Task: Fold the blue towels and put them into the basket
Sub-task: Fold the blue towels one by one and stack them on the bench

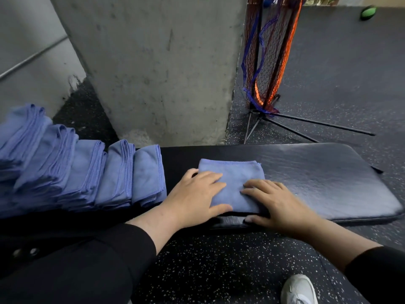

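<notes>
A folded blue towel [232,175] lies flat on a black padded bench [324,178]. My left hand [195,196] presses on its left side with straight fingers. My right hand [274,200] presses on its near right corner, fingers spread, thumb over the bench's front edge. To the left, a row of several folded blue towels [87,172] leans in overlapping stacks along the bench. No basket is in view.
A concrete pillar [157,69] stands right behind the bench. A red, orange and blue net on a black tripod stand [265,62] is at the back right. The floor is speckled black rubber [219,270]. My white shoe [299,289] shows at the bottom.
</notes>
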Available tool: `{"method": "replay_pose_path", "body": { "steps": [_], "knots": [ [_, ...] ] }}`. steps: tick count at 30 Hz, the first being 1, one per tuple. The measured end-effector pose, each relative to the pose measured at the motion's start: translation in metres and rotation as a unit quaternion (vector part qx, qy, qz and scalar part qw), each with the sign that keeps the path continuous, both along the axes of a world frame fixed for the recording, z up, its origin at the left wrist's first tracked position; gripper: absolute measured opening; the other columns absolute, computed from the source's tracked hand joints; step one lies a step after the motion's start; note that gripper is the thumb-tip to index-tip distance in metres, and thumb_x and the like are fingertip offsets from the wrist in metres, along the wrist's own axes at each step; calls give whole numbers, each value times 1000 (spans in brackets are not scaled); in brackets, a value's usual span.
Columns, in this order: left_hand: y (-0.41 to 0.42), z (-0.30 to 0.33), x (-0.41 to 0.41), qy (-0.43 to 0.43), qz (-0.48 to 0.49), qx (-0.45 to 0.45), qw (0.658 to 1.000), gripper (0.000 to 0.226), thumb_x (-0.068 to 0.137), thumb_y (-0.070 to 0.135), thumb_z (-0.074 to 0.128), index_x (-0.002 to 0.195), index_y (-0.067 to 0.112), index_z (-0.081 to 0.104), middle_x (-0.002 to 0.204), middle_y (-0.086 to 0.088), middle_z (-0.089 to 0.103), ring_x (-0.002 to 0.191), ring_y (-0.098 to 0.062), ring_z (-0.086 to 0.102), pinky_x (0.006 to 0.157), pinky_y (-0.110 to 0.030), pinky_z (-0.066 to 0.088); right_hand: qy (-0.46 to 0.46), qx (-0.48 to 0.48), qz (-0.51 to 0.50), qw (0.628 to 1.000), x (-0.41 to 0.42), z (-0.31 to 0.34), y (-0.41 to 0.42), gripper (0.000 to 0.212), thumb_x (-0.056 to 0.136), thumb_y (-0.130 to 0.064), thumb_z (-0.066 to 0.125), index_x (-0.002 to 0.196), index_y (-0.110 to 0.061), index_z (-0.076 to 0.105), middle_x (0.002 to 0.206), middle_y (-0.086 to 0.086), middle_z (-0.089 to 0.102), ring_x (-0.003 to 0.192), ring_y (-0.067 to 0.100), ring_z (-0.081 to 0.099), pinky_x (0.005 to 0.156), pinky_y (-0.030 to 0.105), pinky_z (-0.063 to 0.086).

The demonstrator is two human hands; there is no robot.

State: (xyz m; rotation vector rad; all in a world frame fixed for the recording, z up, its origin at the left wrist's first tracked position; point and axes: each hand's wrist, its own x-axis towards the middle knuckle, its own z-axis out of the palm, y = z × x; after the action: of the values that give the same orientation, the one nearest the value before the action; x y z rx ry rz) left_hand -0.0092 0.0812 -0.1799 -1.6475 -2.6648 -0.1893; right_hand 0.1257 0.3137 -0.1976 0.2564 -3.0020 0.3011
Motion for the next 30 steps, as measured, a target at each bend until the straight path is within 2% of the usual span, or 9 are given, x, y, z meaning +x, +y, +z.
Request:
{"method": "replay_pose_path", "body": {
  "steps": [5,9,13,15,21,23,26,28,30],
  "knots": [
    [-15,-2,5,9,20,-12,1000,64,89,68,51,138,27,53,148,2,45,138,-18,39,112,-42,30,10,0,-34,999,-3,7,-6,38,85,-46,53,119,-31,57,128,-18,55,116,8,53,91,31,38],
    [-18,14,9,-12,40,22,999,21,96,42,49,104,24,57,106,10,60,104,-16,54,99,-36,35,-4,-39,-48,998,-6,26,-12,22,91,-43,46,101,-29,59,101,-15,66,98,12,60,83,32,39],
    [-24,28,5,-143,94,47,984,24,98,45,48,83,27,45,75,13,53,79,-16,53,77,-35,38,-63,-87,-55,993,-1,44,-10,18,91,-38,63,105,-29,57,96,-19,61,89,10,57,75,24,35],
    [-23,32,-1,-196,137,58,969,24,97,47,51,85,27,49,76,10,59,80,-18,57,71,-38,45,-94,-114,-72,986,-2,47,-9,23,89,-35,67,109,-30,56,96,-20,60,86,6,56,74,22,37],
    [0,35,-18,-268,232,133,926,12,95,42,59,99,30,57,86,7,66,84,-14,62,74,-36,51,-73,-235,-181,952,-30,47,1,25,89,-34,72,105,-36,53,97,-16,63,86,3,59,73,16,41],
    [6,26,-23,-188,229,136,945,17,95,34,63,109,26,59,100,5,63,92,-18,60,79,-38,49,-42,-220,-204,953,-40,42,4,31,87,-32,74,111,-29,55,104,-10,60,93,13,58,79,25,40],
    [13,14,-25,45,82,154,984,18,94,25,55,105,23,69,109,3,64,99,-26,63,84,-43,46,68,-78,-172,980,-51,32,6,18,88,-31,71,103,-24,63,108,-3,57,97,26,56,81,36,44],
    [15,10,-18,40,18,105,994,42,99,41,37,119,23,69,129,5,64,121,-21,59,101,-41,39,108,-12,-123,986,-50,25,6,21,93,-40,56,97,-25,69,112,-6,62,99,26,59,78,36,41],
    [13,6,-12,-19,45,-2,999,61,102,55,29,151,22,43,160,7,36,149,-14,28,122,-42,19,76,-23,-78,994,-43,15,9,40,97,-51,42,110,-27,71,125,-12,63,116,18,60,88,35,39]
  ]
}}
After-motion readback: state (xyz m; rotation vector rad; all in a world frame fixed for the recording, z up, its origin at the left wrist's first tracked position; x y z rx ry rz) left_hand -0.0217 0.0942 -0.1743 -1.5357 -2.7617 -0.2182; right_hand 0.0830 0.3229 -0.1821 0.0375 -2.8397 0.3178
